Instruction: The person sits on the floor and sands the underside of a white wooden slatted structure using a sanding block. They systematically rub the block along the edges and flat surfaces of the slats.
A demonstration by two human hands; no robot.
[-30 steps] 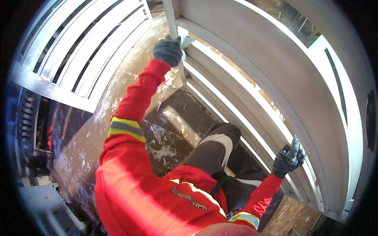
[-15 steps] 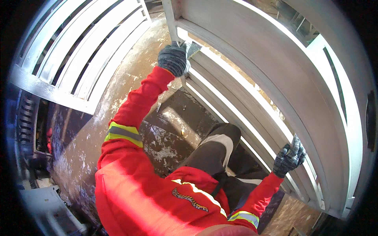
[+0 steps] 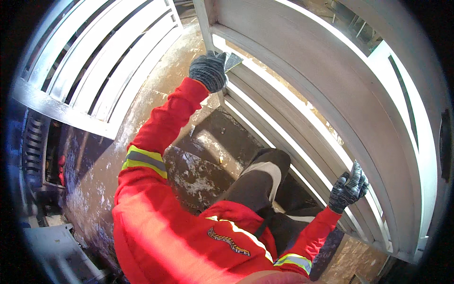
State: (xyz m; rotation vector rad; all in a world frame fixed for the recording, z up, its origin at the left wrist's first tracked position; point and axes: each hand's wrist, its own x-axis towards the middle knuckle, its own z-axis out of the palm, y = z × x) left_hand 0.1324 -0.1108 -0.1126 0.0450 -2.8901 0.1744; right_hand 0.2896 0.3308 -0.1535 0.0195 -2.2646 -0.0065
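Note:
A large white-grey slatted panel (image 3: 312, 71) stands tilted along my right side, with long boards and gaps between them. My left hand (image 3: 208, 72), in a grey striped knit glove, is closed at the panel's far upper end. From its fingers sticks a flat dark grey sheet (image 3: 232, 61) that looks like sandpaper, lying against a slat beside the end frame. My right hand (image 3: 348, 188), gloved alike, is closed round the edge of a lower slat near the panel's near end. Its fingertips are partly hidden in the gap.
Another white slatted panel (image 3: 101, 61) stands at the far left. The brown floor (image 3: 189, 175) is stained with white paint and dust. A grey metal piece (image 3: 61, 253) lies at the lower left, near a dark slotted crate (image 3: 34, 144). My bent knee (image 3: 269, 165) is close to the panel.
My left hand has shifted very slightly left, and its forearm with it. The dark sheet shows a little more of its face. My right hand keeps its hold on the slat.

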